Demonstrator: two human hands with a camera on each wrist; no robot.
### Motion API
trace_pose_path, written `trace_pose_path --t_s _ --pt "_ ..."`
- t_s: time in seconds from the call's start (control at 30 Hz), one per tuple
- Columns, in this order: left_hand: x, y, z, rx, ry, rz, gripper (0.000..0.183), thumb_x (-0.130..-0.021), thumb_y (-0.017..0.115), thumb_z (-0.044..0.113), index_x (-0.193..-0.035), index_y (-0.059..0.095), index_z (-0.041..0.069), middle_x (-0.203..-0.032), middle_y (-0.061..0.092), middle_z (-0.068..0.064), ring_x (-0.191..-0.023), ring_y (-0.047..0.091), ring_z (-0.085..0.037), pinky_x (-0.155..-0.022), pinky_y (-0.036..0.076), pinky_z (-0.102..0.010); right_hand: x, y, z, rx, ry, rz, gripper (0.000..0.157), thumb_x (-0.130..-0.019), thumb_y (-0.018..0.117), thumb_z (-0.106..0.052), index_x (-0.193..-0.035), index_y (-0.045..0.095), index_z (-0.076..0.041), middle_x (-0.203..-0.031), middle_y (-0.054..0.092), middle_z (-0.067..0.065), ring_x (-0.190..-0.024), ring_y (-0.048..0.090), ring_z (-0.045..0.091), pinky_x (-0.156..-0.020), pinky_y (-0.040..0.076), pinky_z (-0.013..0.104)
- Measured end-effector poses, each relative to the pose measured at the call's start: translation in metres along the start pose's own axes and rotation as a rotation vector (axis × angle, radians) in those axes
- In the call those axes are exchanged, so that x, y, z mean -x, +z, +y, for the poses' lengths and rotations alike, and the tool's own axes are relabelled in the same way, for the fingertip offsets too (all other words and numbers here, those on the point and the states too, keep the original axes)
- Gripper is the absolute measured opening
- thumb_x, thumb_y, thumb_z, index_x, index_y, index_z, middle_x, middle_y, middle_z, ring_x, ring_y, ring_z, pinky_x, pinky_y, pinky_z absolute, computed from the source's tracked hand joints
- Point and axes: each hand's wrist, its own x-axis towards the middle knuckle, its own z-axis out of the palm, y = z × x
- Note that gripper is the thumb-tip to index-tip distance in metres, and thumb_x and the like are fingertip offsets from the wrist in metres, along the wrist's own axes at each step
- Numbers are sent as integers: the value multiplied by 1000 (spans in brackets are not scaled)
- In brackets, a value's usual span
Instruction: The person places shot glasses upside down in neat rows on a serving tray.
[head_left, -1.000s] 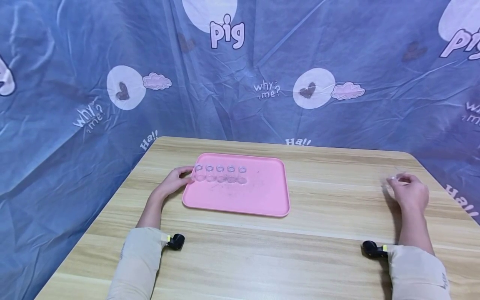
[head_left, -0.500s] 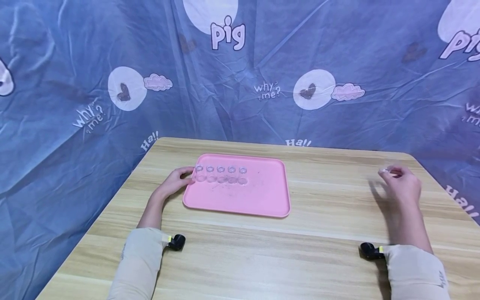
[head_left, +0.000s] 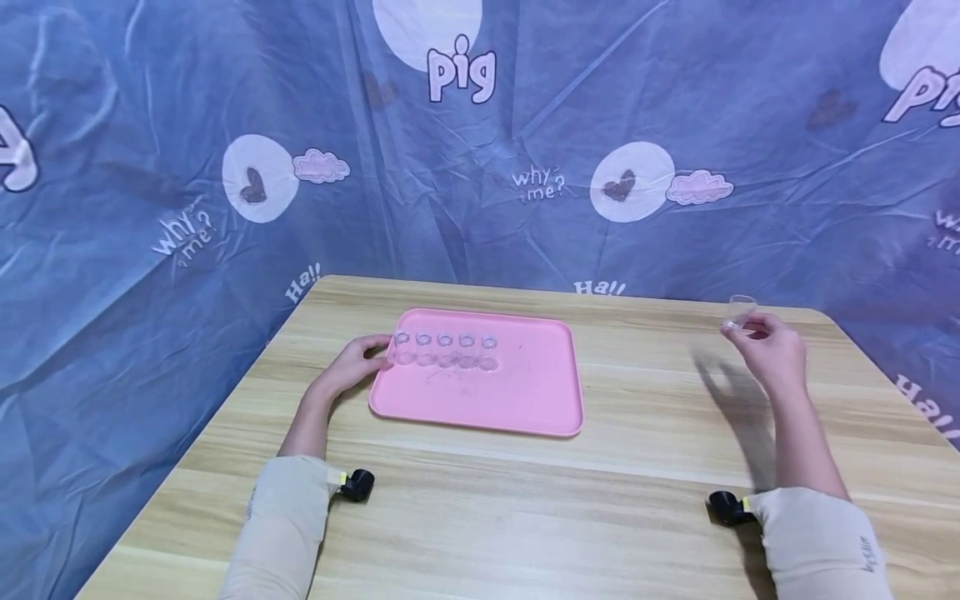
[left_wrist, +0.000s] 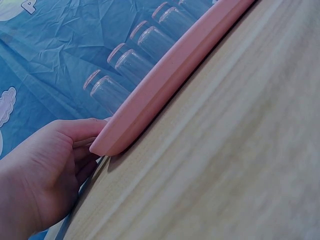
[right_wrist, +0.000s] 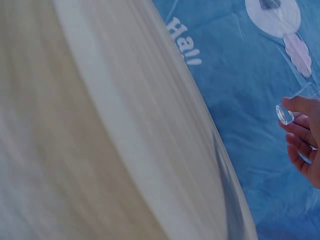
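Several small clear glasses [head_left: 446, 350] stand in a row on the pink tray [head_left: 525, 408], their narrower, thick ends upward. At the tray's left edge, my left hand [head_left: 351, 364] grips the rim; the left wrist view shows the thumb [left_wrist: 90, 129] over it and the other fingers curled below, partly hidden. Away to the right, my right hand [head_left: 776, 354] pinches another clear glass [head_left: 741, 308] between thumb and fingers. That glass is above the table with its wide mouth upward, and its thick base [right_wrist: 284, 115] shows at the fingertips in the right wrist view.
The wooden table [head_left: 495, 508] carries the tray toward its far left. Behind it hangs a blue patterned cloth [head_left: 480, 217]. Black wrist cameras [head_left: 358, 485] sit on both sleeves.
My right hand has moved leftward and a little higher over the table with the glass. The left hand keeps its grip on the tray, which stays in place.
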Motion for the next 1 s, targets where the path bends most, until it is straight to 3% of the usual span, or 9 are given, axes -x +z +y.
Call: trace_pose_path --t_s 0.13,0.27,0.47,0.7,1.0 --pt "6 1 17 7 -4 -8 43 -85 56 -5 -123 43 -20 -128 41 -34 -124 31 -45 -106 21 -50 0 7 -9 -39 -17 -22 38 -83 66 -30 -102 57 1 -68 43 -37 -68 43 -13 -58 37 8" --pt "8 1 21 13 -12 -10 43 -85 56 -5 -124 43 -19 -129 41 -34 -125 31 -43 -107 21 -48 1 14 -18 -70 -48 -40 34 -82 67 -28 -99 58 0 -69 46 -34 -68 46 -12 -57 38 7" --pt "8 0 20 11 -3 -6 43 -85 56 -6 -123 43 -20 -128 41 -34 -125 31 -44 -107 21 -48 4 25 -34 -85 -103 -70 35 -82 68 -25 -101 59 3 -72 51 -26 -68 48 -10 -55 40 7" --pt "9 0 19 16 0 -10 42 -85 56 -6 -123 44 -19 -128 42 -34 -124 32 -44 -106 21 -48 9 37 -52 -60 -161 -96 35 -82 68 -25 -100 62 4 -79 60 -4 -69 48 -7 -57 39 10" --pt "8 0 20 8 -11 -8 43 -85 55 -6 -124 43 -19 -129 41 -34 -125 31 -43 -107 21 -48 18 53 -73 -70 -199 -142 33 -82 69 -25 -100 62 2 -86 64 14 -74 50 3 -59 39 18"
